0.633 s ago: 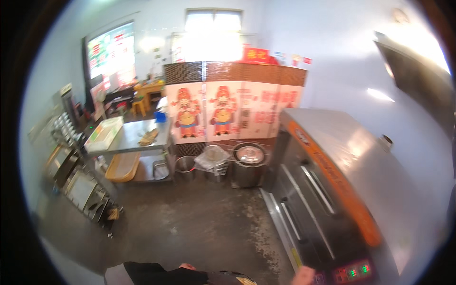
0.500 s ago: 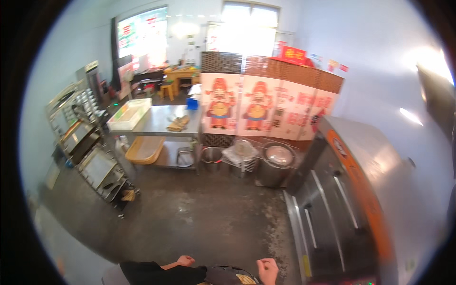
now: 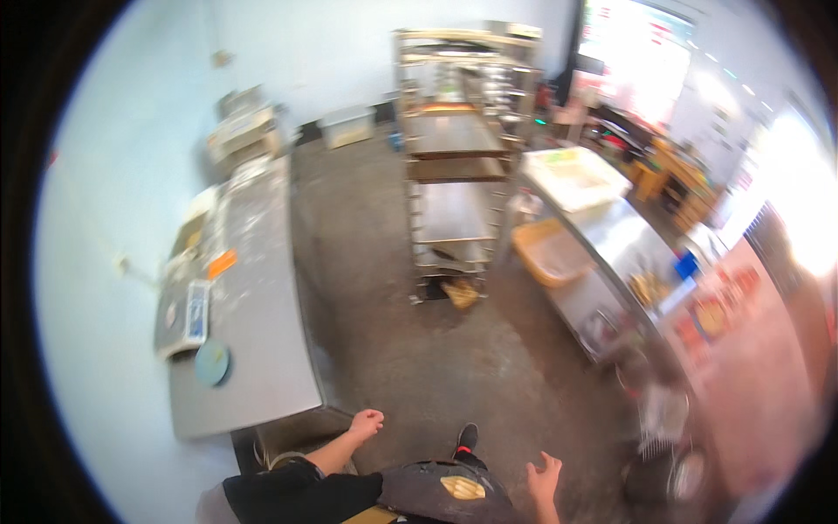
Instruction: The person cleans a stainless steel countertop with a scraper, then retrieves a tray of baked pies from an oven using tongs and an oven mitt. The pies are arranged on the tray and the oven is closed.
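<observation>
My left hand (image 3: 367,424) hangs over the floor near the front corner of a long metal worktable (image 3: 271,389). Its fingers are loosely curled, and nothing shows in them. To the right, my right hand (image 3: 545,476) is held out in the air with thumb and fingers apart, holding nothing. Between the hands is a dark apron (image 3: 419,491) with a pale yellow print. On the worktable, a digital scale (image 3: 185,319) sits by the wall, beside a round blue-green lid-like disc (image 3: 212,362) and an orange card (image 3: 223,264).
A wheeled tray rack (image 3: 454,210) stands ahead on the dark floor (image 3: 367,323). To its right is a two-level steel table (image 3: 624,240) bearing a white crate (image 3: 576,179), with a tan basket (image 3: 550,251) below. Pots (image 3: 659,472) and a folding screen (image 3: 751,349) stand at right.
My view has swung left, bringing in the worktable and scale; the large steel oven has left the picture. Both hands now show more, and a foot is visible. The right fingers have spread.
</observation>
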